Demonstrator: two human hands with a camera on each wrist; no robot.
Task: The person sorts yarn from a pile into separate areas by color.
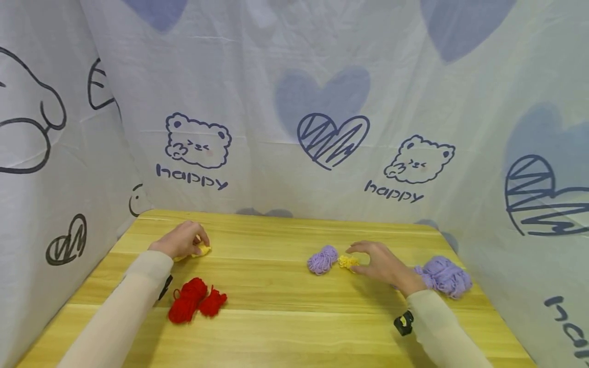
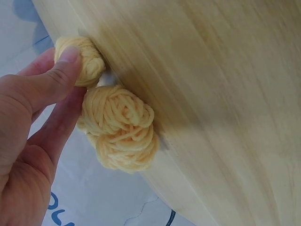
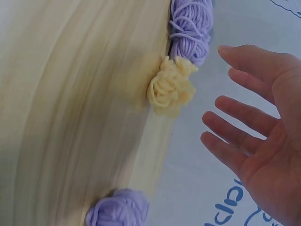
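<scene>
My left hand [image 1: 182, 240] pinches a small ball of yellow yarn [image 2: 87, 63] between thumb and fingers at the table's back left. Right beside it lies a larger yellow yarn ball [image 2: 120, 127], mostly covered by the hand in the head view. My right hand [image 1: 379, 263] hovers with spread, loosely bent fingers by a small yellow yarn bundle [image 3: 171, 89], holding nothing. That bundle sits against a purple yarn skein [image 1: 323, 260]. To the right, partly behind the right wrist, is a bigger purple yarn bundle [image 1: 444, 277].
Two red yarn bundles lie side by side near the left forearm: a larger red skein [image 1: 187, 301] and a smaller red bundle [image 1: 212, 302]. The wooden table [image 1: 276, 337] is enclosed by a printed white cloth [image 1: 262, 128] at its back and sides.
</scene>
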